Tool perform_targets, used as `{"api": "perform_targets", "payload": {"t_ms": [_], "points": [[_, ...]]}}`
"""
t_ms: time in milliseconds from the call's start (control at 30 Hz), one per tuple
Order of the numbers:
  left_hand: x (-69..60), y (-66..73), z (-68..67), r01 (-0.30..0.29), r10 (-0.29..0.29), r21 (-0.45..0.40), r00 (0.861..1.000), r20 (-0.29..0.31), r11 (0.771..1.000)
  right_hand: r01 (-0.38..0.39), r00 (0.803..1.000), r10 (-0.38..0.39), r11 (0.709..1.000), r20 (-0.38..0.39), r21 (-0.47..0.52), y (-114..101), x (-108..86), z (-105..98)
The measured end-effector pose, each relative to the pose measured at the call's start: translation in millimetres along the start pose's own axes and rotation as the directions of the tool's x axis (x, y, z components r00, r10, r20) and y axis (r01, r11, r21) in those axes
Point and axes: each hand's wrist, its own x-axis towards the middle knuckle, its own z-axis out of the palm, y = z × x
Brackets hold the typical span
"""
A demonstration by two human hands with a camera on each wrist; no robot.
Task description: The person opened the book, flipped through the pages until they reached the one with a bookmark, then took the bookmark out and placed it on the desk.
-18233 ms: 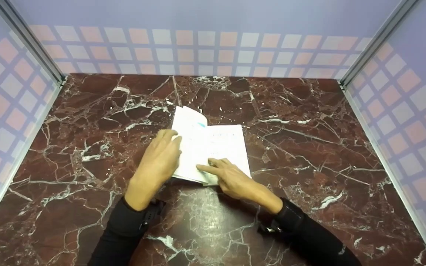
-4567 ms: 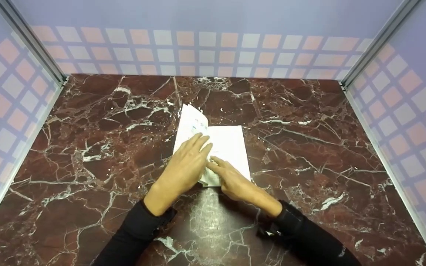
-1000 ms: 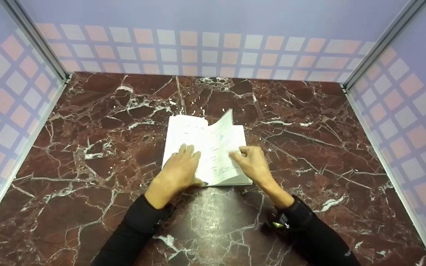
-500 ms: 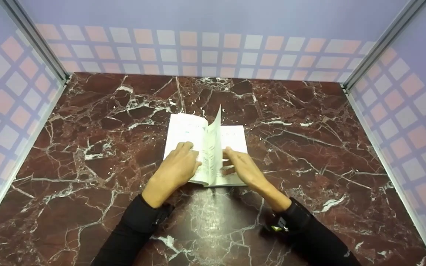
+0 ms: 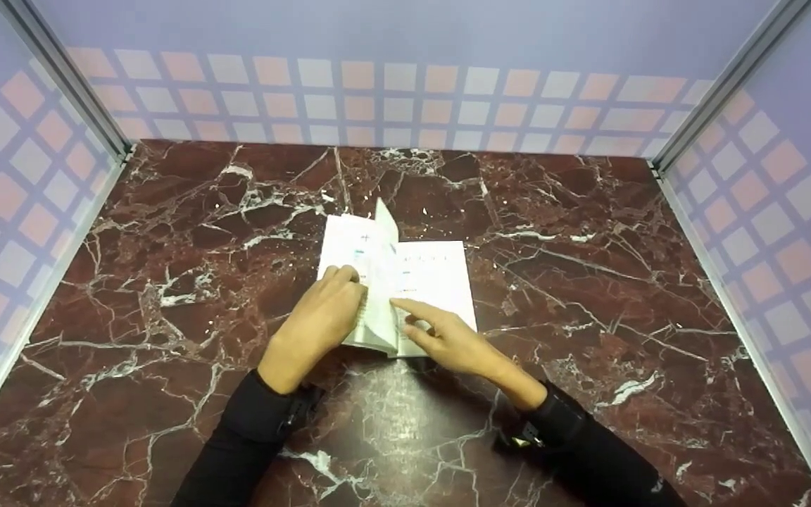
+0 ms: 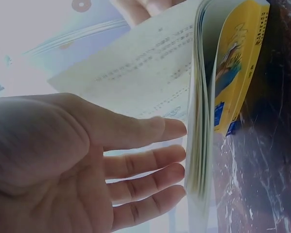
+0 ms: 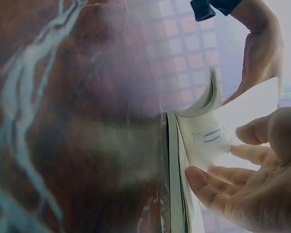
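Note:
A paperback book [image 5: 441, 274] lies spread on the table, printed pages up. One leaf [image 5: 386, 225] stands up from it, leaning over the left-hand pages. My left hand [image 5: 317, 313] is at the left-hand pages; in the left wrist view its fingers [image 6: 155, 162] are fairly straight, tips against the paper. The yellow picture cover [image 6: 247, 48] shows beyond them. Over the right-hand page, my right hand [image 5: 451, 341] points its index finger at the raised leaf. In the right wrist view its fingers [image 7: 232, 174] are loosely spread, with some tips touching the pages.
The table [image 5: 588, 282] is dark red marble pattern with white veins. Tiled-print panels [image 5: 391, 91] enclose it at the back and both sides. Each forearm has a black sleeve [image 5: 236, 436] with a device strapped at the wrist.
The raised leaf has swung from the right side over to the left. My right hand has let go of it and moved left; my left hand has shifted slightly left.

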Motion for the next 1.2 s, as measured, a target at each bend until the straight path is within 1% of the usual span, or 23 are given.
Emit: {"api": "perform_targets", "payload": {"t_ms": [67, 133, 300, 400, 567, 667, 800, 900, 1000, 1133, 1200], "points": [[-0.3, -2.0, -1.8, -0.002, 0.002, 0.006, 1.0, -0.011, 1.0, 0.028, 0.999, -0.027, 0.999, 0.018, -0.022, 0, -0.7, 1], [-0.9, -3.8, -4.2, 0.003, -0.003, 0.005, 1.0, -0.017, 1.0, 0.036, 0.999, -0.034, 0.998, 0.04, -0.051, -1, -1.0, 2], [-1.8, -9.6, -10.5, 0.03, -0.031, -0.005, 1.0, -0.002, 1.0, 0.006, 0.996, 0.004, 0.994, 0.091, -0.107, -2, -2.0, 1], [-2.9, -12.2, -14.1, 0.043, -0.043, -0.014, 0.999, 0.007, 0.999, -0.002, 0.994, 0.015, 0.993, 0.106, -0.121, -2, -3.0, 0], [-5.6, -15.5, -20.2, 0.057, -0.057, -0.017, 0.998, 0.014, 0.998, 0.003, 0.993, 0.016, 0.988, 0.117, -0.158, -2, -3.8, 2], [-6.6, -17.4, -23.6, 0.06, -0.06, -0.007, 0.998, 0.017, 0.998, 0.015, 0.994, 0.007, 0.981, 0.111, -0.194, -3, -4.6, 4], [-6.9, -18.4, -26.7, 0.059, -0.058, -0.014, 0.998, 0.014, 0.998, 0.029, 0.995, -0.004, 0.968, 0.1, -0.248, -4, -5.0, 7], [-7.3, -18.3, -27.0, 0.056, -0.056, -0.018, 0.998, -0.009, 0.998, 0.022, 0.995, 0.006, 0.959, 0.099, -0.282, -4, -5.4, 9], [-8.3, -15.1, -27.9, 0.059, -0.06, -0.008, 0.996, -0.059, 0.998, 0.014, 0.995, 0.016, 0.956, 0.097, -0.294, -5, -5.8, 10], [-8.2, -4.7, -29.3, 0.068, -0.068, -0.002, 0.988, -0.138, 0.998, 0.005, 0.995, 0.026, 0.955, 0.101, -0.297, -6, -5.4, 10], [-6.9, 2.5, -28.4, 0.046, -0.046, -0.003, 0.986, -0.163, 0.999, -0.003, 0.994, 0.036, 0.954, 0.106, -0.3, -7, -5.1, 10]]}}
